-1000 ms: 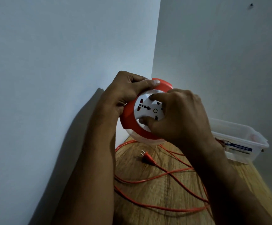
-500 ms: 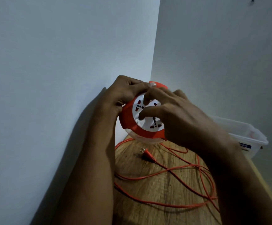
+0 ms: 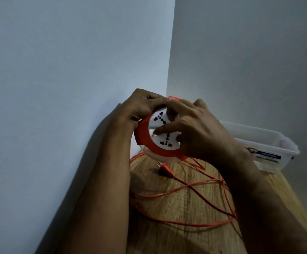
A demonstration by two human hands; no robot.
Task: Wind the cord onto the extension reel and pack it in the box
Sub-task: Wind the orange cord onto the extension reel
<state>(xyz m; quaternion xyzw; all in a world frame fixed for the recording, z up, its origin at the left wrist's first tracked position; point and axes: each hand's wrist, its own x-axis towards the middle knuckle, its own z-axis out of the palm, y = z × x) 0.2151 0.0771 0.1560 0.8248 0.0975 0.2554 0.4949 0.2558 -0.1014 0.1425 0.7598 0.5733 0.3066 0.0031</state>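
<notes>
Hands meet mid-frame: left hand (image 3: 141, 109) clasps the orange extension reel (image 3: 150, 142) by its rim, right hand (image 3: 194, 131) grips its white socket face. Loose cord (image 3: 185, 223) and plug (image 3: 164, 168) lie on the wooden table (image 3: 185, 241); clear plastic box (image 3: 269, 149) sits right.

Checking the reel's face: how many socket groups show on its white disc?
2 in clear view on the reel: one upper left, one at the bottom. The right hand may hide more.

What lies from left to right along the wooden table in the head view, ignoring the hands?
Orange two-pin plug → loose loops of orange cord → clear plastic box with a blue label.
</notes>
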